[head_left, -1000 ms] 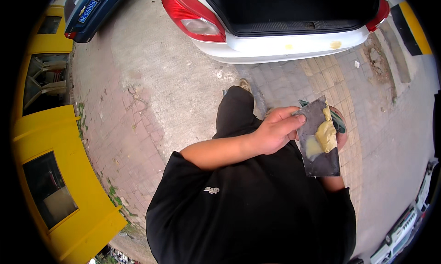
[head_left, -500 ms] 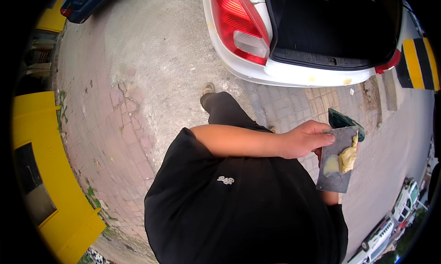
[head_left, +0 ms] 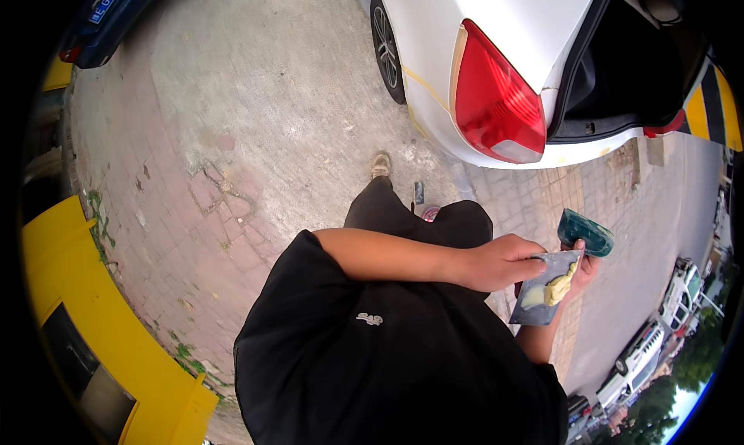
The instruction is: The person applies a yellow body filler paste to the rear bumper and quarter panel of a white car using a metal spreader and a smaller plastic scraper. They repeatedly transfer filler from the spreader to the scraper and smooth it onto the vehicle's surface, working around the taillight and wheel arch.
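My left hand is closed on a flat grey plate, its thumb pressed on the upper face. On the plate sits a lump of pale yellow putty, with a thinner smear beside it. Just beyond, my right hand grips a dark green spreader with a curved edge. The plate partly hides the right hand's fingers. Ahead stands a white car with its trunk open. Yellowish streaks show on its rear side, near the red tail light.
Near my shoe a small dark rectangular piece and a round pinkish item lie on the ground. A blue car stands at far left, a yellow structure at left. White vehicles are parked at lower right.
My view has shifted left along the car, bringing its rear wheel into sight. Both hands have lowered slightly; the right hand and spreader now show more clearly beyond the plate.
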Demonstrator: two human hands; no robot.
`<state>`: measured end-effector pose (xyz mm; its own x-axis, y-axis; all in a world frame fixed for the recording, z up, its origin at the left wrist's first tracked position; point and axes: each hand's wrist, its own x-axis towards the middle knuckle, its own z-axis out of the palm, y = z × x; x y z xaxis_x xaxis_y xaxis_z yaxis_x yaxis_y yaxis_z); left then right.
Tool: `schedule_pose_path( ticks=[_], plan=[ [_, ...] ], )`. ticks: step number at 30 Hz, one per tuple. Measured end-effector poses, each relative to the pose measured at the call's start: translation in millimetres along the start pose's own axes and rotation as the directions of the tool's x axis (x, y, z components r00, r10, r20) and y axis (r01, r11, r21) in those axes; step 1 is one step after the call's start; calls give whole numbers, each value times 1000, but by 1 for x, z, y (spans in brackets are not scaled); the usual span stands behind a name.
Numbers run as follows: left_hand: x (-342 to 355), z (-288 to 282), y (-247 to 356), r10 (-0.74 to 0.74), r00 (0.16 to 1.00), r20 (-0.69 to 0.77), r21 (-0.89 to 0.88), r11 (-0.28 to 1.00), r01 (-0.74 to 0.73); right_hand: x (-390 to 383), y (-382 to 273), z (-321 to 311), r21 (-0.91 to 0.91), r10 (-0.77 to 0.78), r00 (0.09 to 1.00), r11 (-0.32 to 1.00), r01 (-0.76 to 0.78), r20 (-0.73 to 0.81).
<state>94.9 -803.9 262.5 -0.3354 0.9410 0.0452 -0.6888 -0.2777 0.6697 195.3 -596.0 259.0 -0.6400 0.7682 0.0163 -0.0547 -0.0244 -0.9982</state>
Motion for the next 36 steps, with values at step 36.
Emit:
schedule_pose_path(
  ticks=[36],
  plan=[
    [-65, -77, 116, -282, 903, 324, 443, 889, 118, -244, -87, 188, -989, -642, 767, 122, 78, -18]
  ],
)
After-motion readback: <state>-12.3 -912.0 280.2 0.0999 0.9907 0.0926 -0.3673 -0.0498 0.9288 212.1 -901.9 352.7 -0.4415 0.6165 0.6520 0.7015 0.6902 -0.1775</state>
